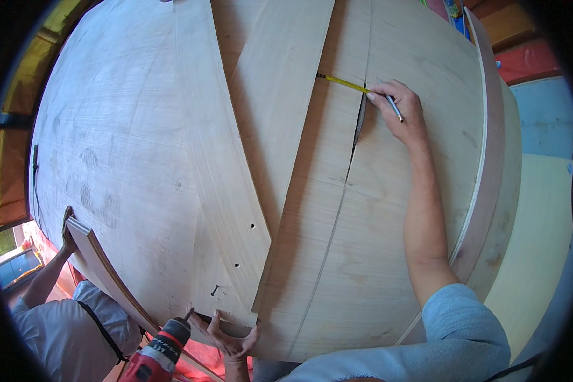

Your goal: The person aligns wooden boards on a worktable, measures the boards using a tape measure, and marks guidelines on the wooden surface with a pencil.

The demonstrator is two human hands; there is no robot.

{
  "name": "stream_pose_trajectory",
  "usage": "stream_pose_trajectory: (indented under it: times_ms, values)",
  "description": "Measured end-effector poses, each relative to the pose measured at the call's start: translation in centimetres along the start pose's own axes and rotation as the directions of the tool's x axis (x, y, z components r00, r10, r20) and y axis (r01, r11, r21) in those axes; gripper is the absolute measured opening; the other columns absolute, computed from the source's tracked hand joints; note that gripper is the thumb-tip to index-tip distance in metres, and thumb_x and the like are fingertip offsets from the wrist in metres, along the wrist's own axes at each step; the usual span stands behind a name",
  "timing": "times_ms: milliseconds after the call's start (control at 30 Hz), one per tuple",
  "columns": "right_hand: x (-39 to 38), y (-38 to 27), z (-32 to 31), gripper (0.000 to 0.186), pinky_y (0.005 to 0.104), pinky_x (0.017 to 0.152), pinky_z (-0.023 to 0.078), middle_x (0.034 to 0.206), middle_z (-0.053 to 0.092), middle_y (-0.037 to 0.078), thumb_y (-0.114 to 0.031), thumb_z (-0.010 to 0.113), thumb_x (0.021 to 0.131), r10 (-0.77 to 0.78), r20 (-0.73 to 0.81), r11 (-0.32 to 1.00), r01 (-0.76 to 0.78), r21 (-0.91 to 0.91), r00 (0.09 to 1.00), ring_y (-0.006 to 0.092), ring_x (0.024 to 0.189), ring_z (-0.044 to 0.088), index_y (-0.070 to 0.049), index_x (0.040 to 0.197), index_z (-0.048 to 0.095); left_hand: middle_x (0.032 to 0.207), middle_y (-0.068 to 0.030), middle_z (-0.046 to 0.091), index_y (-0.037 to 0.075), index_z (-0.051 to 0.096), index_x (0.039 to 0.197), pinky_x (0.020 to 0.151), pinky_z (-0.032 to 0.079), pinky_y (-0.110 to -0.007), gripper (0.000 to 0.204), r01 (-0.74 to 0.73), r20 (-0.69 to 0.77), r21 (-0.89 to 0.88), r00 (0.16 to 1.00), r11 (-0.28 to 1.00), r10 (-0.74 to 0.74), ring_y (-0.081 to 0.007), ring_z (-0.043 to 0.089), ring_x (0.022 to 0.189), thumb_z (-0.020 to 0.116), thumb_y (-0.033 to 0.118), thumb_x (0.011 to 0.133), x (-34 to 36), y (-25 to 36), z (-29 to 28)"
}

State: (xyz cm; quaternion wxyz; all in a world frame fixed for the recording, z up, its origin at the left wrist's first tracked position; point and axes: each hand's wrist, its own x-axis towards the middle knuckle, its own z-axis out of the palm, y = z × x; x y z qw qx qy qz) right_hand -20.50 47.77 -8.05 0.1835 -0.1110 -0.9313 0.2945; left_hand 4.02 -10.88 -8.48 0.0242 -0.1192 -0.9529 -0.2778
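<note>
On the large curved plywood surface (388,210), my right hand (401,111) is closed around a pencil (391,105), its fingertips at a stretched yellow tape measure strip (344,83). The strip runs from a wooden plank's (280,114) right edge to a dark slit (360,121) on a pencilled line. The tape's case cannot be seen. My left hand (232,340) is at the bottom, fingers apart, by the lower end of a second slanting plank (216,153). Shadow hides part of its contact. Just left of it, a red and black power drill (162,350) points upward.
At lower left a co-worker in a grey shirt (79,337) has a gloved hand (67,229) at a curved board's (102,267) upper end. A screw (216,291) stands near two holes in the plank. A long curved strip (487,140) edges the right side.
</note>
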Motion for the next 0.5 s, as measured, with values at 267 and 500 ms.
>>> stream_pose_trajectory:
  times_ms: [267,500]
  values:
    - [0.0,0.4,0.1,0.015,0.0425,0.080,0.054,0.092,0.073,0.013,-0.017,0.078,0.094,0.008,-0.017,1.000,-0.008,0.003,1.000,0.0318,0.088,0.069,-0.006,0.103,0.082,0.157,-0.0369,0.037,0.010,0.046,0.148,0.112,0.043,-0.066,0.111,0.024,-0.030,0.032,0.999,0.999,-0.023,-0.0530,0.043,0.142,0.100,0.051,0.061,-0.8,-0.6,0.6]
    - [0.1,1.5,-1.1,0.011,0.0469,0.081,0.055,0.091,0.071,0.013,-0.019,0.076,0.094,-0.048,-0.044,0.996,0.045,-0.078,0.998,0.0359,0.095,0.068,-0.009,0.097,0.080,0.154,-0.0286,0.040,0.013,0.040,0.157,0.106,0.045,-0.060,0.115,-0.027,-0.001,-0.012,1.000,1.000,0.027,-0.0418,0.048,0.134,0.099,0.046,0.063,1.7,0.5,0.3]
